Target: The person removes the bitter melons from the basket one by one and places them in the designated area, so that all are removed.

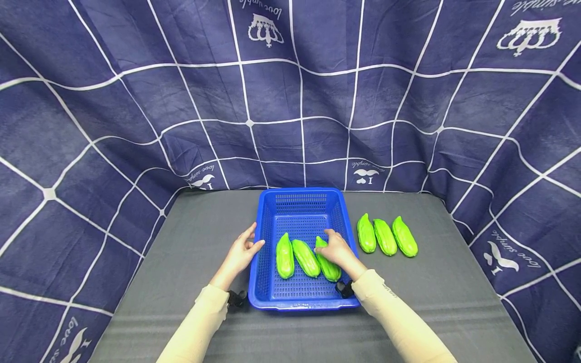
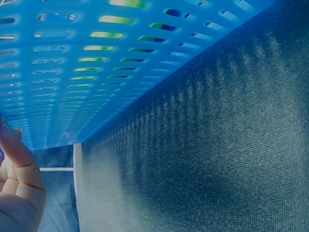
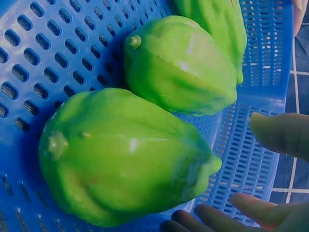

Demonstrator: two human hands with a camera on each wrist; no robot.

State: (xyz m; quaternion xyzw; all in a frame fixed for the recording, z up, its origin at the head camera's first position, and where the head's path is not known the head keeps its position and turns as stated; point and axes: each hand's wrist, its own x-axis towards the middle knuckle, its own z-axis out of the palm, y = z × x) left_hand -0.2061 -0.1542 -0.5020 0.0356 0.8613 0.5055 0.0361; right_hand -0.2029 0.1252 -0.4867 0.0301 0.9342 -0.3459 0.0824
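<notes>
Three green ridged fruits lie in a blue perforated basket (image 1: 305, 304): a left one (image 1: 285, 256), a middle one (image 1: 306, 258) and a right one (image 1: 333, 271). My right hand (image 1: 338, 250) is over the upper end of the right fruit, thumb and fingers spread. In the right wrist view the fingers stand apart from the nearest fruit (image 3: 120, 157), holding nothing. My left hand (image 1: 239, 253) is at the basket's left side, fingers loosely bent; whether they touch the rim I cannot tell. The left wrist view shows part of that hand (image 2: 20, 186) beside the basket wall (image 2: 53, 82).
Three more green fruits, a left (image 1: 366, 234), a middle (image 1: 385, 237) and a right one (image 1: 405, 237), lie side by side on the grey table (image 1: 436, 287), right of the basket. A blue curtain with white lines (image 1: 327, 96) hangs behind the table and along both sides.
</notes>
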